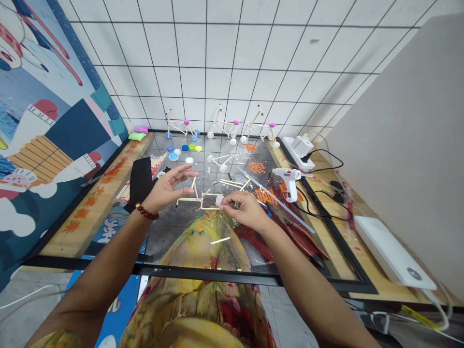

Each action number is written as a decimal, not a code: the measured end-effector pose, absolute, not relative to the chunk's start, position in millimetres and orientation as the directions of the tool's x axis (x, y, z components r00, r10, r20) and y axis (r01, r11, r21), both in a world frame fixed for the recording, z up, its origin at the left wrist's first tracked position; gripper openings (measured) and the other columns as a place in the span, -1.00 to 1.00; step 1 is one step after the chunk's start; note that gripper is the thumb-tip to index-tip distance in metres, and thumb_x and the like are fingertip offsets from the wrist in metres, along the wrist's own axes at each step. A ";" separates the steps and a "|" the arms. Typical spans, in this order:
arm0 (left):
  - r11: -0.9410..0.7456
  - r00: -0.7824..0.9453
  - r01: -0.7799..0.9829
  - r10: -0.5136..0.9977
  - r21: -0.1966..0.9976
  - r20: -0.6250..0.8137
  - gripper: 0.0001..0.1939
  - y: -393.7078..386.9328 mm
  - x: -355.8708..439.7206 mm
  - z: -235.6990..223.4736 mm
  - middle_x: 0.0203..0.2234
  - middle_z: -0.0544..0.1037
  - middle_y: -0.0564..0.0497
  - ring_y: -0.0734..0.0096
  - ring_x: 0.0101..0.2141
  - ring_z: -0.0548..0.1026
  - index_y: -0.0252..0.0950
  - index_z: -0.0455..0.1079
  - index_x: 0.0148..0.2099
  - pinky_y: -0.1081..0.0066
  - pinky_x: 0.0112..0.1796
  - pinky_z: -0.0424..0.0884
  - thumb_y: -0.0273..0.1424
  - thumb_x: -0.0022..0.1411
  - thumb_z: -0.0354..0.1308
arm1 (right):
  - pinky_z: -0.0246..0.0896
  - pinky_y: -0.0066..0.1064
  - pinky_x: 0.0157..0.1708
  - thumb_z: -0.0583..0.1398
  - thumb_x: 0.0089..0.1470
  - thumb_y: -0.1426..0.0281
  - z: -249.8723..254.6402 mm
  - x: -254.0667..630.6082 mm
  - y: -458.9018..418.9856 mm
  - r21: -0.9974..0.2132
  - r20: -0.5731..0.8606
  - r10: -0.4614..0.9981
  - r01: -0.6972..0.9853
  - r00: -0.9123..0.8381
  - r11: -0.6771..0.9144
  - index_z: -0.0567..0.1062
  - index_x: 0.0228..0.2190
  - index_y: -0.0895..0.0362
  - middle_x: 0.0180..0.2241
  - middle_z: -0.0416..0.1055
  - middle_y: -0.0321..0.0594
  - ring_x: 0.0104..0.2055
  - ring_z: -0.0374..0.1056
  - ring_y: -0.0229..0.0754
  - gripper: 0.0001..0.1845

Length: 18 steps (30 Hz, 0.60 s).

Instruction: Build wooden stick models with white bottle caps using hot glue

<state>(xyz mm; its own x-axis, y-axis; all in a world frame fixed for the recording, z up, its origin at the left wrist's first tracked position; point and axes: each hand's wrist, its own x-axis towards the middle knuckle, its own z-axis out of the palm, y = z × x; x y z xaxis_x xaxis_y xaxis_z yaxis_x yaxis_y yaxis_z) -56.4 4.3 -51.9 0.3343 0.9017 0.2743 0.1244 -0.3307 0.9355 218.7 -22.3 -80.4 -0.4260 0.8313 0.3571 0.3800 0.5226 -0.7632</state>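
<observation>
My right hand [243,209] pinches a small white bottle cap [219,200] between thumb and fingers, at the right end of a little frame of wooden sticks [201,199]. Whether the cap touches the frame I cannot tell. My left hand [167,187] hovers at the frame's left side, fingers spread and thumb pointing towards an upright stick, with nothing in its grasp. Behind the frame lies another small stick piece with white caps [219,161]. A loose stick [220,240] rests on the glass tabletop in front of me.
Finished stick tricycles [224,128] with cap wheels line the wall. Coloured caps [185,147] lie before them. On the right are a glue gun [290,181], a clear glue stick [290,208], red-handled pliers [295,237] and a power strip [297,153]. A black piece [140,181] lies left.
</observation>
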 end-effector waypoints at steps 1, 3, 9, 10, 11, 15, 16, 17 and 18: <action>-0.328 0.333 0.128 0.903 0.936 0.271 -0.20 4.0 -56.4 -51.7 0.07 0.55 -0.23 0.10 0.17 0.44 -0.25 0.27 0.28 0.09 0.23 0.24 -0.26 0.02 0.46 | 0.21 -0.48 -0.43 0.27 0.03 0.45 -80.7 218.6 -22.3 -0.763 0.353 0.832 0.383 -0.428 0.521 0.57 -0.49 0.14 -0.51 0.53 -0.27 -0.50 0.34 -0.30 -0.91; -0.323 0.330 0.132 0.906 0.937 0.266 -0.20 3.4 -56.5 -51.2 0.07 0.55 -0.23 0.09 0.17 0.43 -0.25 0.28 0.28 0.09 0.23 0.25 -0.26 0.02 0.45 | 0.22 -0.47 -0.43 0.27 0.03 0.44 -80.9 218.5 -22.2 -0.763 0.346 0.833 0.387 -0.432 0.518 0.57 -0.49 0.14 -0.51 0.52 -0.27 -0.50 0.34 -0.30 -0.90; -0.324 0.335 0.133 0.904 0.937 0.266 -0.16 2.6 -55.9 -50.9 0.10 0.53 -0.23 0.07 0.19 0.41 -0.23 0.27 0.29 0.05 0.24 0.24 -0.23 0.00 0.47 | 0.22 -0.48 -0.43 0.27 0.03 0.43 -80.5 218.0 -22.4 -0.764 0.351 0.829 0.379 -0.436 0.523 0.57 -0.50 0.14 -0.52 0.52 -0.28 -0.50 0.34 -0.30 -0.89; -0.325 0.336 0.130 0.903 0.937 0.267 -0.16 2.6 -55.6 -50.9 0.11 0.52 -0.22 0.06 0.20 0.41 -0.22 0.27 0.29 0.04 0.24 0.24 -0.24 -0.01 0.47 | 0.21 -0.48 -0.44 0.26 0.03 0.43 -80.4 217.8 -22.5 -0.763 0.351 0.829 0.380 -0.436 0.523 0.57 -0.50 0.14 -0.52 0.52 -0.28 -0.51 0.34 -0.30 -0.89; -0.328 0.335 0.126 0.902 0.936 0.271 -0.15 2.5 -55.5 -50.8 0.13 0.50 -0.22 0.05 0.21 0.40 -0.21 0.27 0.29 0.04 0.24 0.25 -0.25 -0.03 0.48 | 0.21 -0.48 -0.44 0.26 0.03 0.44 -80.3 217.7 -22.7 -0.763 0.350 0.830 0.381 -0.434 0.521 0.57 -0.50 0.14 -0.52 0.52 -0.28 -0.51 0.34 -0.30 -0.89; -0.369 0.254 0.101 0.908 0.924 0.334 -0.19 -1.3 -56.0 -47.6 0.20 0.43 -0.19 0.02 0.21 0.39 -0.17 0.34 0.25 0.07 0.21 0.33 -0.30 -0.07 0.50 | 0.21 -0.48 -0.44 0.27 0.03 0.43 -77.5 219.8 -23.4 -0.773 0.346 0.836 0.376 -0.426 0.511 0.58 -0.49 0.15 -0.52 0.51 -0.27 -0.50 0.33 -0.31 -0.90; -0.403 0.181 0.096 0.906 0.910 0.383 -0.25 -4.4 -56.2 -45.7 0.17 0.47 -0.17 0.05 0.17 0.43 -0.18 0.38 0.21 0.08 0.18 0.37 -0.30 -0.05 0.49 | 0.22 -0.48 -0.44 0.27 0.04 0.42 -75.6 221.6 -23.8 -0.775 0.346 0.836 0.372 -0.426 0.511 0.58 -0.48 0.15 -0.52 0.51 -0.27 -0.50 0.33 -0.30 -0.90; -0.446 0.085 0.102 0.895 0.889 0.439 -0.34 -8.9 -56.3 -43.4 0.11 0.52 -0.14 0.09 0.12 0.48 -0.18 0.42 0.15 0.11 0.15 0.41 -0.31 -0.02 0.47 | 0.23 -0.47 -0.43 0.27 0.04 0.42 -73.2 224.1 -24.2 -0.777 0.345 0.834 0.367 -0.432 0.511 0.59 -0.47 0.16 -0.51 0.51 -0.27 -0.49 0.34 -0.30 -0.90; -0.495 -0.029 0.119 0.865 0.861 0.501 -0.45 -15.1 -56.0 -40.7 0.02 0.57 -0.10 0.16 0.04 0.53 -0.19 0.47 0.09 0.16 0.10 0.46 -0.31 0.02 0.45 | 0.24 -0.47 -0.41 0.28 0.05 0.41 -70.4 227.1 -24.9 -0.780 0.337 0.828 0.361 -0.447 0.512 0.59 -0.46 0.16 -0.50 0.52 -0.26 -0.47 0.35 -0.29 -0.90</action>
